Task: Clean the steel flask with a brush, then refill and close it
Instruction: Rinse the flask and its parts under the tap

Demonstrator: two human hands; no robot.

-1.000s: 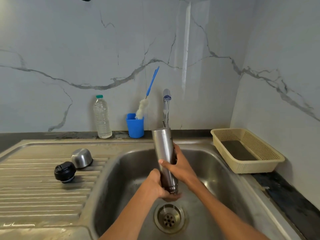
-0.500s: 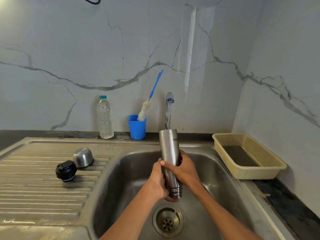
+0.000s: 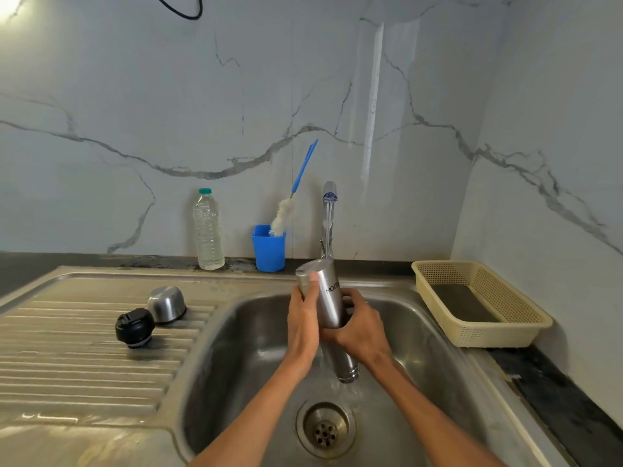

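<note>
1. I hold the tall brushed-steel flask (image 3: 328, 308) upside down over the steel sink basin (image 3: 428, 335), mouth just above the round drain (image 3: 326, 429), so the rinse water falls straight out.
2. My right hand (image 3: 362, 328) wraps the middle of the body to carry its weight; my left hand (image 3: 303, 318) grips near the upturned base to steady the tilt.
3. The black stopper (image 3: 135, 327) and steel cup lid (image 3: 167, 305) wait on the ribbed drainboard (image 3: 84, 372) (out of the splash).
4. The blue-handled white bottle brush (image 3: 290, 200) stands in the blue plastic cup (image 3: 268, 249) at the sink's back edge.
</note>
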